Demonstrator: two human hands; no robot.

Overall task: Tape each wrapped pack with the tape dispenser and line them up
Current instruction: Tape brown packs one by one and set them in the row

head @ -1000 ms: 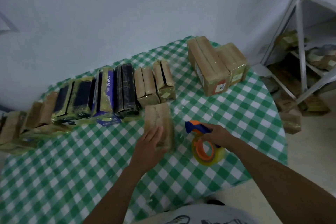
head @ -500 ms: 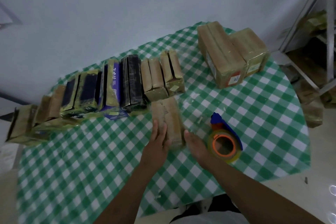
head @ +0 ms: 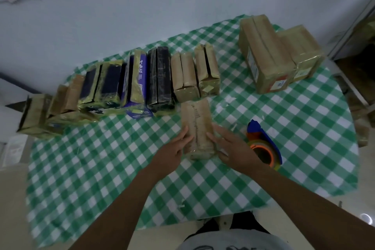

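A brown paper-wrapped pack (head: 196, 122) lies flat on the green checked tablecloth (head: 101, 168), just in front of the row of packs. My left hand (head: 172, 148) presses its left side and my right hand (head: 233, 148) presses its right side, so the pack is gripped between them. The tape dispenser (head: 263, 144), blue with an orange roll, lies on the cloth just right of my right hand, untouched. Behind the pack, a row of taped packs (head: 158, 79) stands on edge, brown, black and purple, running to the left table edge.
Two bigger brown parcels (head: 263, 53) stand at the back right of the table. A white metal shelf frame (head: 353, 24) with more packs is at the far right. A pale wall backs the table. The near table edge is close to my body.
My right hand has let go of the tape dispenser, which now lies on the cloth, and moved left onto the pack's right side. My left hand stays on the pack.
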